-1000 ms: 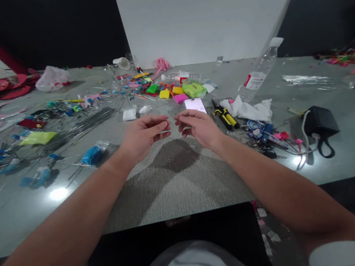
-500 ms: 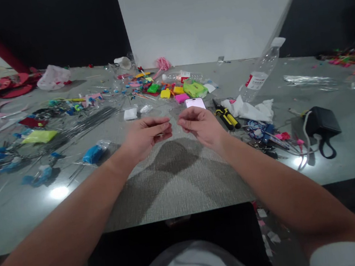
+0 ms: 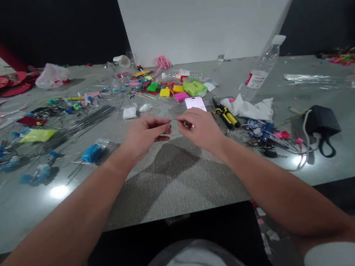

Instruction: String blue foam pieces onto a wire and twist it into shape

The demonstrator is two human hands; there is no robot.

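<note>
My left hand (image 3: 147,136) and my right hand (image 3: 200,126) are held close together above a grey woven mat (image 3: 173,181) in the middle of the table. Both hands have their fingers curled into a pinch, fingertips nearly meeting. A very thin strand or wire seems to run between the two pinches; it is too fine to name. A white phone (image 3: 195,103) with its screen lit lies just beyond my right hand.
Yellow-handled pliers (image 3: 226,117) and crumpled white tissue (image 3: 248,109) lie right of the phone. A tipped plastic bottle (image 3: 260,73), a black pouch (image 3: 323,121), a bundle of thin metal wires (image 3: 82,124), blue packets (image 3: 92,153) and several coloured bits (image 3: 172,89) litter the table.
My two hands have drawn closer, so their pinched fingertips now almost touch. The view has shifted slightly.
</note>
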